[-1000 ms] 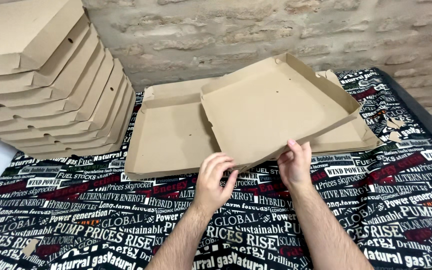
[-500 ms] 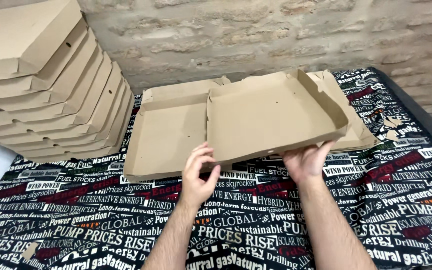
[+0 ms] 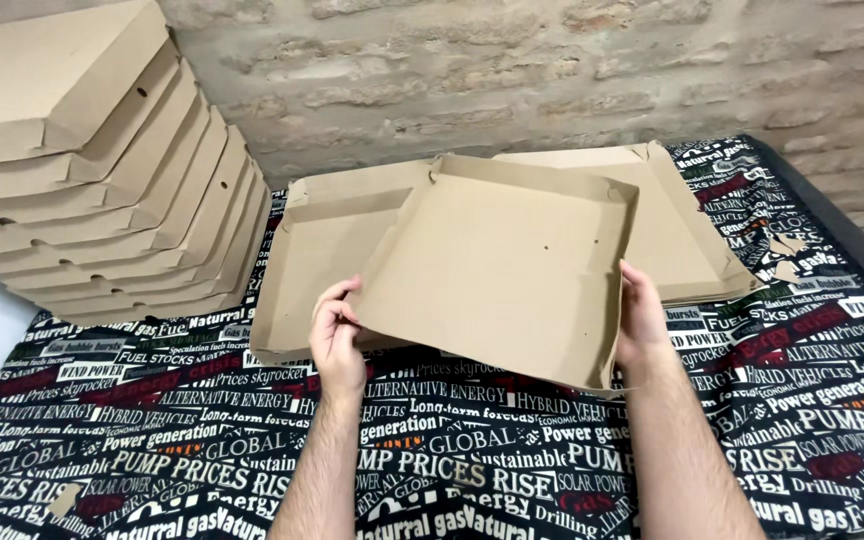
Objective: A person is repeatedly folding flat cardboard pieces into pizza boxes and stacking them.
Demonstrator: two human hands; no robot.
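A: Head view, one moment. Both bare hands hold a half-folded cardboard box tray point(image 3: 497, 265), brown, square, lifted off the surface and tilted so its inner face turns toward the camera. Position: centre of the scene, above the near edge of the flat blanks.

B: Grip, left hand point(image 3: 337, 335)?

A: At the tray's near-left edge. Fingers curled together and clamped on that edge, thumb on the inner face.

B: Right hand point(image 3: 642, 320)?

A: At the right wall of the tray, toward its near corner. Fingers closed on the wall from outside; fingertips mostly hidden behind the cardboard, thumb visible along the edge.

B: State of the tray?

A: Far and right walls stand raised. Small holes show in the panel.

B: Underneath?

A: A pile of flat unfolded box blanks point(image 3: 312, 260) lies on the cloth, showing to the left of and beyond the tray; more of it point(image 3: 687, 230) shows to the right.

B: Surroundings?

A: Stack of finished closed boxes point(image 3: 92, 170) at far left, leaning, well apart from the hands. Printed tablecloth point(image 3: 472, 450), black, white and red. Small cardboard scraps point(image 3: 787, 255) at the right. Brick wall point(image 3: 512, 70) at the far side.
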